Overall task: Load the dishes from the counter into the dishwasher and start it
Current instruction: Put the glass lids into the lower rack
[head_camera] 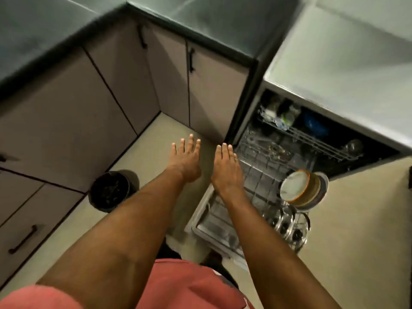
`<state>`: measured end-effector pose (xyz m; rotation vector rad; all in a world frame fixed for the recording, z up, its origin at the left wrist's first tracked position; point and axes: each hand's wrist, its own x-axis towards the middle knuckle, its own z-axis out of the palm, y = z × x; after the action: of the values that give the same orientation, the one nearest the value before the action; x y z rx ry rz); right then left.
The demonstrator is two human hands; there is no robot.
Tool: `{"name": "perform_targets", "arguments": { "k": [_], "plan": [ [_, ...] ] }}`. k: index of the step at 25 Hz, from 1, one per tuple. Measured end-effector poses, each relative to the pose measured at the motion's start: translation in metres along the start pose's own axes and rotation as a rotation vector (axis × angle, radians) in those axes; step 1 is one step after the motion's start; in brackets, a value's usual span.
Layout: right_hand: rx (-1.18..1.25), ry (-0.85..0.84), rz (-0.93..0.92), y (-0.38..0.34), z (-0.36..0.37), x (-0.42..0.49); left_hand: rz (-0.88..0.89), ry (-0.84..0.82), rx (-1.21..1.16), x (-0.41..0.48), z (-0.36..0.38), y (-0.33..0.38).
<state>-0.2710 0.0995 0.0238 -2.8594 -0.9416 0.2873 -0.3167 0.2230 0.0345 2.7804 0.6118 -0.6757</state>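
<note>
— At right of centre, which hand is nearer the rack (260, 172)?
— The right hand (226, 168), fingers (225, 152) straight and together, over its left edge; the left hand (186, 161), fingers slightly spread, hangs beside it, empty.

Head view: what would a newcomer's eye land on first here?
Two bare arms stretch across the middle, the left hand and the right hand both straight-fingered and holding nothing. To the right, the open dishwasher's pulled-out grey wire lower rack carries orange-rimmed white plates standing on edge. A round black bin sits on the floor at left, by the cabinets.
</note>
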Motion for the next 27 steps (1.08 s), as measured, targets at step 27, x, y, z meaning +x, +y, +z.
{"name": "perform_targets", "arguments": {
  "k": [27],
  "plan": [
    [-0.01, 0.16, -0.319, -0.31, -0.087, 0.421, -0.269, 0.252, -0.122, 0.225, -0.258, -0.364]
  ]
}}
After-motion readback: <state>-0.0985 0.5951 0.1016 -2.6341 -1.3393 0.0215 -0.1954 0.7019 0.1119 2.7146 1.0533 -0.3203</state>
